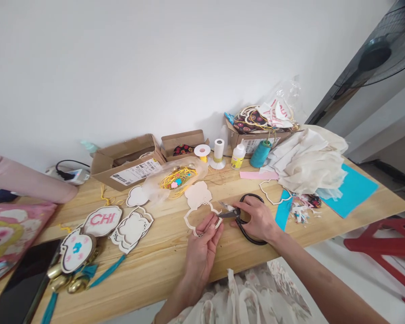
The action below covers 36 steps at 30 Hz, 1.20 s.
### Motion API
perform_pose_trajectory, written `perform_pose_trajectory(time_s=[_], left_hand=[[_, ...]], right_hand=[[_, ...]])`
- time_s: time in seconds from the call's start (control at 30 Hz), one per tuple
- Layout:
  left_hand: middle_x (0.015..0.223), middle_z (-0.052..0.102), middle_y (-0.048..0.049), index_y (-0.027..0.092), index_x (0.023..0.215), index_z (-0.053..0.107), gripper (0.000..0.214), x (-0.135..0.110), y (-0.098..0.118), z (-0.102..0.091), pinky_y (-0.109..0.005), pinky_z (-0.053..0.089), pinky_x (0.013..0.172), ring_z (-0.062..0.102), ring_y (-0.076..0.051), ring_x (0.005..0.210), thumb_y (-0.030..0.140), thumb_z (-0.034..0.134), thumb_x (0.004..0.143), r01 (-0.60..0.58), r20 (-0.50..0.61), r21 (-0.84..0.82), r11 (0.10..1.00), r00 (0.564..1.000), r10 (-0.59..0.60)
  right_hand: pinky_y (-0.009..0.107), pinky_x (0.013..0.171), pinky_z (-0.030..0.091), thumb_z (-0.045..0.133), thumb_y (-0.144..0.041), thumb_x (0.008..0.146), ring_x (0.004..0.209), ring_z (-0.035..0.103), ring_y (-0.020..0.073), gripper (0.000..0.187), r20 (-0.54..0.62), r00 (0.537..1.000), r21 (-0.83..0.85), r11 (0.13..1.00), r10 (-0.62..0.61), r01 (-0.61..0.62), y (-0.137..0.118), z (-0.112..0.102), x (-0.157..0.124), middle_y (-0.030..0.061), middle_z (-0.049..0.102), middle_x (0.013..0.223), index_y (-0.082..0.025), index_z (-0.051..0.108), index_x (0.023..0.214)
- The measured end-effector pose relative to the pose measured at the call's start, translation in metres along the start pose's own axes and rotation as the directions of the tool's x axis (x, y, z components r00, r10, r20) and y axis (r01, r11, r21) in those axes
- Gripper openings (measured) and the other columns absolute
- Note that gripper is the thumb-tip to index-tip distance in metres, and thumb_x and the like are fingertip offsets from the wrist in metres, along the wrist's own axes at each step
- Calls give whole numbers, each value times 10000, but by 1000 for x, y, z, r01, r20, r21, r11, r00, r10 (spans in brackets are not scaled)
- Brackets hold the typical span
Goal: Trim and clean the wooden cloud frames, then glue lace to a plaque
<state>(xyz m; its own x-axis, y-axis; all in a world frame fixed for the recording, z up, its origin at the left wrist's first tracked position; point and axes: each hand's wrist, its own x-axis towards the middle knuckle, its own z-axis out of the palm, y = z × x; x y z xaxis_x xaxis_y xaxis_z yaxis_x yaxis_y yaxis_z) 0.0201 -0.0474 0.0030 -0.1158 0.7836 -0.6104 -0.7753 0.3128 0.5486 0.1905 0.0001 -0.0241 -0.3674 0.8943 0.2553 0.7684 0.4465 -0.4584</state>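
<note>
White wall (155, 67) is rising behind a wooden table (138, 283), and a fan (374, 58) is standing beyond the table's right edge. Near the middle of the near edge, the left hand (205, 243) is pinching a pale scalloped frame (186, 219) between thumb and fingers. The right hand (258, 216) is closing around the handles of black scissors (236, 215); their parted blades are pointing toward the left edge and reaching the frame's right side, though whether they are touching it is hard to tell. A pale cloud-shaped cutout (198, 194) is lying just past the frame, toward the far edge. Along that far edge, an open cardboard box (101, 173), a white bottle (238, 157) with a yellow label and a teal thread cone (261, 155) are standing. White cloth (303, 157) is heaping toward the far right corner, and a blue sheet (356, 191) is lying beside it near the right edge. Toward the left edge, a plaque lettered CHI (101, 219), golden bells (79, 283) and a dark phone (27, 274) are resting.
</note>
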Motion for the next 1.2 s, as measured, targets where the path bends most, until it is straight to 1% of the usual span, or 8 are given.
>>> perform_pose_trajectory(time_s=[0.17, 0.33, 0.47, 0.57, 0.73, 0.83, 1.0, 1.2], left_hand=[[1031, 654, -105, 90, 877, 653, 215, -1, 13, -4, -307, 503, 863, 586, -216, 997, -15, 535, 730, -104, -14, -24, 994, 994, 104], [1051, 643, -121, 89, 944, 634, 250, -7, 20, 1, -281, 518, 830, 579, -220, 1007, 1, 554, 724, -78, 42, 32, 996, 996, 77], [1039, 645, -134, 79, 938, 630, 241, -11, 17, 13, -269, 528, 801, 600, -211, 971, 3, 550, 724, 8, 80, 92, 996, 997, -15], [1019, 654, -128, 84, 950, 624, 248, -12, 12, 21, -266, 532, 792, 611, -199, 948, 10, 554, 724, 54, 131, 137, 989, 989, -72], [997, 663, -113, 92, 925, 632, 230, -15, 7, 30, -215, 552, 708, 618, -201, 931, 19, 564, 718, 97, 130, 216, 971, 983, -127], [1038, 646, -123, 85, 921, 635, 252, -17, 7, 34, -178, 555, 648, 615, -214, 938, -10, 561, 699, 148, 102, 263, 953, 978, -180], [1048, 639, -135, 84, 940, 634, 279, -19, 8, 38, -139, 548, 582, 599, -235, 970, -8, 569, 685, 249, 122, 263, 932, 950, -288], [1077, 624, -152, 77, 969, 624, 301, -12, 7, 42, -149, 553, 570, 595, -252, 974, 2, 580, 681, 197, 167, 256, 946, 955, -244]], right_hand=[[335, 725, 424, 680, -380, 622, 783, 505, 202, 473, 113, 992, -56, 997, 55, -49, 2, -9, 0, 60, 535, 809, -183, 607, 1047], [363, 735, 442, 685, -231, 592, 844, 512, 232, 506, 210, 977, -105, 993, -36, 59, -6, -33, 7, 94, 557, 878, -168, 585, 1084], [320, 705, 456, 642, -250, 687, 805, 547, 198, 314, 15, 988, 27, 987, -156, 156, -25, -45, 16, 86, 603, 864, -168, 615, 989], [260, 624, 443, 535, -251, 800, 711, 551, 148, 175, -142, 970, 116, 970, -198, 215, -34, -35, 16, 59, 617, 788, -171, 619, 931], [256, 597, 383, 436, -178, 854, 660, 501, 140, 181, -175, 940, -15, 955, -293, 295, -20, -9, 9, 41, 593, 687, -161, 611, 816], [267, 600, 371, 438, -208, 850, 639, 489, 145, 206, -186, 959, -64, 976, -214, 206, -2, -8, 12, 44, 570, 656, -162, 590, 718], [285, 676, 396, 417, -264, 860, 730, 530, 168, 196, -315, 941, -29, 990, 123, -139, 44, -33, 8, 59, 593, 762, -179, 581, 795], [319, 664, 426, 429, -294, 844, 730, 541, 191, 231, -354, 923, -120, 971, 152, -206, 85, -73, -25, 65, 605, 765, -185, 632, 823]])
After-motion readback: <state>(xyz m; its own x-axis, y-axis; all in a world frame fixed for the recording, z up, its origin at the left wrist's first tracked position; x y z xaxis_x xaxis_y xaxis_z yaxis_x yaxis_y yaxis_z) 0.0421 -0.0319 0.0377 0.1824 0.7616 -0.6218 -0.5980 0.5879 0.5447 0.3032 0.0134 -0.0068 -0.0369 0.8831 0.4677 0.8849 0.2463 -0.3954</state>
